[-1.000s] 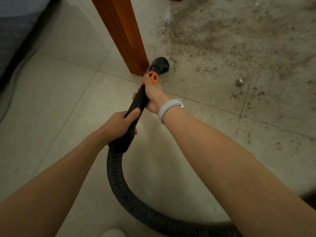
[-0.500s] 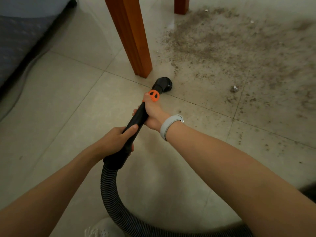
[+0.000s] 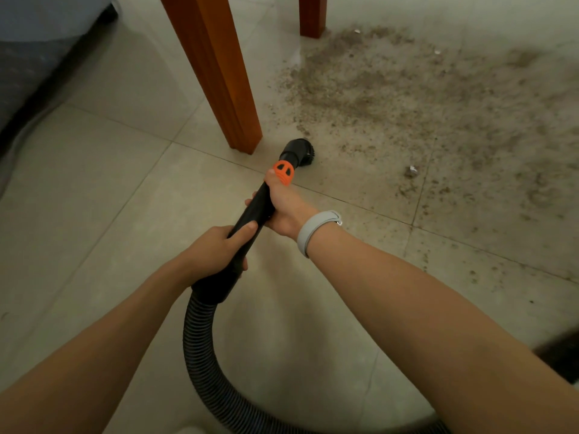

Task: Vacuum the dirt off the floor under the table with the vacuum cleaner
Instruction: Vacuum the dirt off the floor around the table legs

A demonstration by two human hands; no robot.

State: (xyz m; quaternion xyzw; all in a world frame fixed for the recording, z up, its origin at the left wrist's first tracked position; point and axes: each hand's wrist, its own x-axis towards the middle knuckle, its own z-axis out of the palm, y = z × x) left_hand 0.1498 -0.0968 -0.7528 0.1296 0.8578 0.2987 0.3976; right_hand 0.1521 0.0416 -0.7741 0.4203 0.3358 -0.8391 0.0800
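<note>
1. On the tile floor, by the near table leg, sits the black brush head of the vacuum cleaner. It is just to the right of the foot of the leg, at about 12 o'clock from the hands.

2. The right hand holds the black wand up near the orange ring. Its fingers wrap round the wand, and the thumb points toward the ring.

3. The left hand holds the same wand lower down, close to where the ribbed hose joins. Its fingers are curled tight round it too.

4. The hose bends down and away to about 5 o'clock, then goes out of the picture.

5. The dirt is a big brown patch from about 12 o'clock to 3 o'clock. It lies between the near leg and the far table leg and spreads off to the right.

6. A small pale scrap lies at about 2 o'clock from the brush head, well apart from it.

7. The brush head is only at the near left edge of the patch. I think a little bit next to it looks cleaner, but I cannot be sure.

8. So the job looks just begun. Nearly all the dirt is still there to suck up, and the scrap too.

9. A gray band is on the right wrist.
</note>
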